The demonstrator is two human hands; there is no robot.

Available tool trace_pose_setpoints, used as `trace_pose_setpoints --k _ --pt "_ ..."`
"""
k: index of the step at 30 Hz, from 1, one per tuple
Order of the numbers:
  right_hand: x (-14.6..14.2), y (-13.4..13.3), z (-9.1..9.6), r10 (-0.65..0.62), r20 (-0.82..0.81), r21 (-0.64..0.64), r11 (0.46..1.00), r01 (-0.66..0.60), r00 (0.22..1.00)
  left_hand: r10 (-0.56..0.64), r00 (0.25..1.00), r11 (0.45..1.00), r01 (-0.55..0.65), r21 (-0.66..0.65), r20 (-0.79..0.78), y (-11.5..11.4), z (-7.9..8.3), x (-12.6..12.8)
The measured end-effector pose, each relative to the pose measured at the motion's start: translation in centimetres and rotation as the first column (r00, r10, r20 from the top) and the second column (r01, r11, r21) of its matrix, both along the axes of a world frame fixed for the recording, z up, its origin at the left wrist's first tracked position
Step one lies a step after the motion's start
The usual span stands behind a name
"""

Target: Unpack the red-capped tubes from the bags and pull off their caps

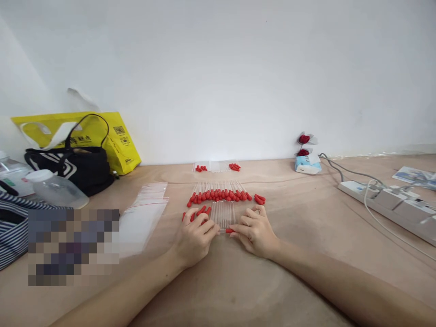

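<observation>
My right hand [257, 232] is closed, with thumb and finger pinching a red rubber dropper bulb [229, 230]. Facing it, my left hand [197, 237] is closed too, its fingertips on a thin clear tube [222, 231] that lines up with the bulb. Just beyond the fingertips lies a row of bare clear dropper tubes [223, 214], side by side. Several loose red bulbs [203, 210] are beside and partly behind my left fingers. Farther back is a fanned row of droppers [220, 193] with red bulbs at their near ends.
Loose red bulbs [259, 199] lie right of the row. More droppers [218, 166] are near the wall. Clear zip bags [141, 222], a black bag [85, 170], a yellow bag [124, 147] and a plastic bottle [59, 188] are left. A power strip [391, 204] stands right.
</observation>
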State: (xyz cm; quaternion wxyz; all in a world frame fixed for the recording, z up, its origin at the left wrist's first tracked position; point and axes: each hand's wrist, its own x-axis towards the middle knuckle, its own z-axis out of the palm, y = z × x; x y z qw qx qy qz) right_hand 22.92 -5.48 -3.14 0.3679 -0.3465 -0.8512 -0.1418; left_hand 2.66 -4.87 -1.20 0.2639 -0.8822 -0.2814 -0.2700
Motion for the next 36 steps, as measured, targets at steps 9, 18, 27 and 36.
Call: trace_pose_setpoints --k 9,18,27,36 --pt "0.2 0.0 0.1 0.069 -0.005 -0.06 0.996 -0.069 0.998 -0.014 1.0 1.0 0.014 -0.001 0.008 -0.1 -0.1 -0.1" --pt "0.5 -0.3 0.4 0.132 -0.081 -0.016 0.991 -0.134 0.988 -0.028 0.999 1.0 0.028 0.01 0.044 -0.6 0.1 0.0" --pt "1.1 0.2 1.1 0.158 -0.074 0.011 0.987 -0.158 0.985 0.005 0.997 0.999 -0.008 0.032 0.075 -1.1 0.9 0.2" --pt "6.8 6.2 0.5 -0.457 -0.412 -0.355 0.877 0.323 0.789 0.107 0.945 0.926 0.017 -0.376 0.308 0.6 2.9 -0.3"
